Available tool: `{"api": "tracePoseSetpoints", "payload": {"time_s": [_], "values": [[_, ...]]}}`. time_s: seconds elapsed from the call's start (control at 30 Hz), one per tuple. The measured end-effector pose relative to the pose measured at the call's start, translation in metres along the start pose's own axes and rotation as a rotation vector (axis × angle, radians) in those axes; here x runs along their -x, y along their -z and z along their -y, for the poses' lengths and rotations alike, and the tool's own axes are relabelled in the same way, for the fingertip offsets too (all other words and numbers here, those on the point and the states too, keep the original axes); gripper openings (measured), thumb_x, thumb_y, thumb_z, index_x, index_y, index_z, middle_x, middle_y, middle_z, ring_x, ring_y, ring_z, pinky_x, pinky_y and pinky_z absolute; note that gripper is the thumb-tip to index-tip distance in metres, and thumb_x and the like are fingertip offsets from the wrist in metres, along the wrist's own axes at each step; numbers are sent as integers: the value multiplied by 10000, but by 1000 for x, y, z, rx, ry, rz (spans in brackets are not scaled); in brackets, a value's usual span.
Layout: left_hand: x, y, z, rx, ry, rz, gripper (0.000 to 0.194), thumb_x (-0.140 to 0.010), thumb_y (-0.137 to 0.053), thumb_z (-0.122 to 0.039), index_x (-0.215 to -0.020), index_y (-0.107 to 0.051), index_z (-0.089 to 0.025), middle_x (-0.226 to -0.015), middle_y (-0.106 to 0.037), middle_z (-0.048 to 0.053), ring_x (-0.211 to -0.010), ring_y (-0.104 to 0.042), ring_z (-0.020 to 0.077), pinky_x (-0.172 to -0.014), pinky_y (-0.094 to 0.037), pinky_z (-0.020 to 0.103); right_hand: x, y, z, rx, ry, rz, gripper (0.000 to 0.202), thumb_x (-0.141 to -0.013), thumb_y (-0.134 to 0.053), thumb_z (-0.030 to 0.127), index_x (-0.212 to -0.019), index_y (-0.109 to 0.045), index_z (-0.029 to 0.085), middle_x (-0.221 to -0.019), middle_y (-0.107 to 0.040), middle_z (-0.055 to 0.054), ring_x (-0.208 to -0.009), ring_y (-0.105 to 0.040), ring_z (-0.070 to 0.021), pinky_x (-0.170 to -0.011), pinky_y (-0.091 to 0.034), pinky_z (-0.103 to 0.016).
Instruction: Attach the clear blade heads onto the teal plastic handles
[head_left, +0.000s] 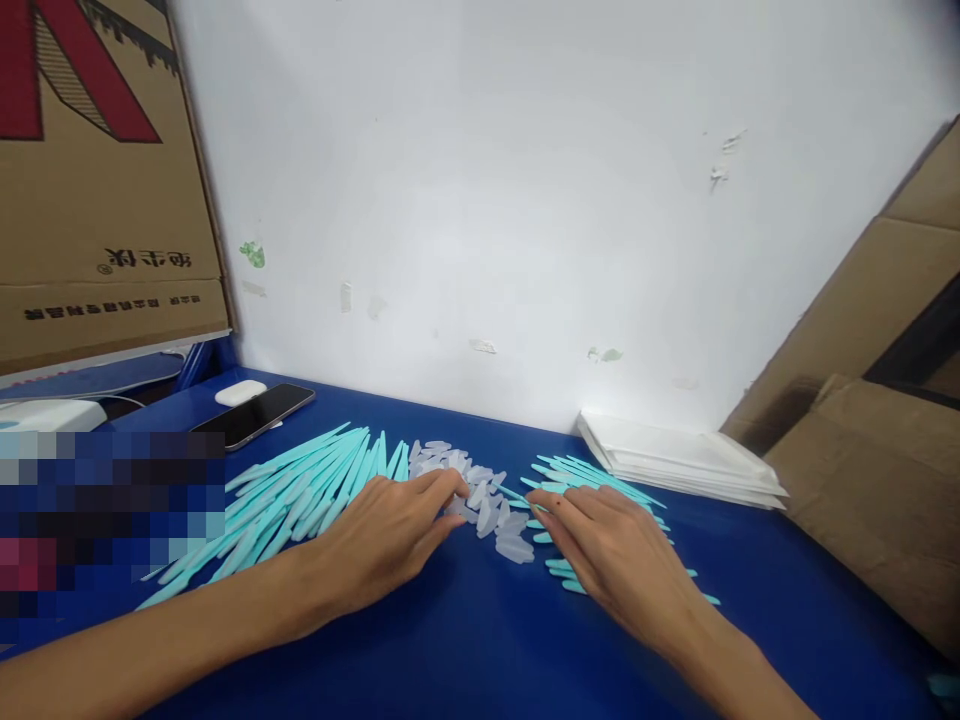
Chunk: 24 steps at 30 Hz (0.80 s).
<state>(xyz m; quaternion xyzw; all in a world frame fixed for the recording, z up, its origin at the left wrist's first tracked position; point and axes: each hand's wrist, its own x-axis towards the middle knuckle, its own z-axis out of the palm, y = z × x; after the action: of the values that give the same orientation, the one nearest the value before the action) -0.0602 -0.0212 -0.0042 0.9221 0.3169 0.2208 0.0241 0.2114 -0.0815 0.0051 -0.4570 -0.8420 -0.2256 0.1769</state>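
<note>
My left hand [390,532] hovers at the near edge of a loose pile of small translucent plastic covers [487,512]. Its thumb and forefinger are apart, and I make out nothing held between them. My right hand [611,540] pinches a slim turquoise stick [513,493], whose thin end points left toward the covers. Under and around that hand lies a spread of similar turquoise sticks [562,470], partly hidden by it. A larger heap of turquoise sticks [300,490] fans out behind and left of my left hand.
A dark phone [259,415] and a white case [240,392] lie at the back left of the blue table [465,650]. White flat packets [682,460] are stacked at the back right against the wall. Cardboard boxes [105,200] flank both sides. A pixelated patch hides the left edge.
</note>
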Motion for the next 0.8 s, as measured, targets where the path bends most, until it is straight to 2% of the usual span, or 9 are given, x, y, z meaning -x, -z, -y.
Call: {"api": "tracePoseSetpoints", "payload": {"time_s": [0.07, 0.17, 0.23, 0.3, 0.4, 0.53, 0.63, 0.8], "values": [[-1, -2, 5, -24, -28, -45, 116, -1049, -481, -339, -1038, -531, -236, -906, -685, -34, -559, -549, 144, -528, -292, 276, -1, 0, 2, -37, -13, 0, 247, -1092, -393, 277, -1214, -601, 224, -832, -656, -22, -725, -587, -201, -711, -385, -343], [-2, -4, 10, -66, -52, -133, 193, -1057, -453, -364, -989, -570, -228, -923, -665, -8, -600, -556, 147, -504, -256, 268, -1, 0, 6, -105, -30, -19, 226, -1078, -434, 273, -1235, -592, 229, -897, -662, -28, -785, -594, -209, -752, -392, -355], [-3, -3, 11, -45, -51, -176, 235, -1060, -443, -379, -981, -600, -222, -934, -659, 8, -632, -570, 146, -499, -267, 259, -1, 0, 8, -140, -34, -38, 205, -1065, -472, 268, -1227, -589, 224, -924, -668, -28, -808, -598, -211, -768, -395, -357], [-4, -1, 8, 71, -28, -199, 230, -1056, -461, -369, -987, -623, -220, -880, -665, -3, -647, -589, 133, -520, -327, 243, 0, 1, 10, -173, -28, -54, 165, -1056, -493, 261, -1180, -593, 217, -932, -673, -25, -813, -601, -208, -772, -396, -352], [-6, 4, 1, 374, 94, -168, 217, -1041, -501, -373, -1004, -656, -226, -793, -676, -30, -648, -628, 112, -580, -430, 219, 1, 3, 11, -208, -2, -60, 123, -1059, -481, 252, -1082, -596, 215, -909, -667, -20, -785, -595, -198, -748, -392, -341], [-9, 10, -7, 700, 291, -70, 289, -1021, -514, -453, -969, -665, -212, -849, -698, -11, -635, -665, 105, -515, -431, 202, 0, 4, 11, -203, 7, -47, 141, -1065, -457, 248, -1072, -595, 221, -885, -650, -20, -765, -585, -198, -728, -388, -339], [-11, 12, -8, 788, 333, -31, 308, -1015, -516, -473, -962, -650, -201, -887, -699, 0, -640, -673, 104, -511, -427, 203, 0, 3, 10, -205, -2, -43, 140, -1062, -465, 250, -1075, -602, 221, -887, -653, -21, -772, -590, -201, -731, -392, -339], [-10, 11, -11, 857, 314, 21, 296, -1014, -520, -466, -985, -644, -200, -893, -709, -5, -628, -672, 99, -598, -490, 222, 0, 3, 12, -241, -7, -46, 125, -1053, -492, 251, -1085, -608, 217, -893, -664, -20, -764, -589, -197, -718, -391, -327]]}}
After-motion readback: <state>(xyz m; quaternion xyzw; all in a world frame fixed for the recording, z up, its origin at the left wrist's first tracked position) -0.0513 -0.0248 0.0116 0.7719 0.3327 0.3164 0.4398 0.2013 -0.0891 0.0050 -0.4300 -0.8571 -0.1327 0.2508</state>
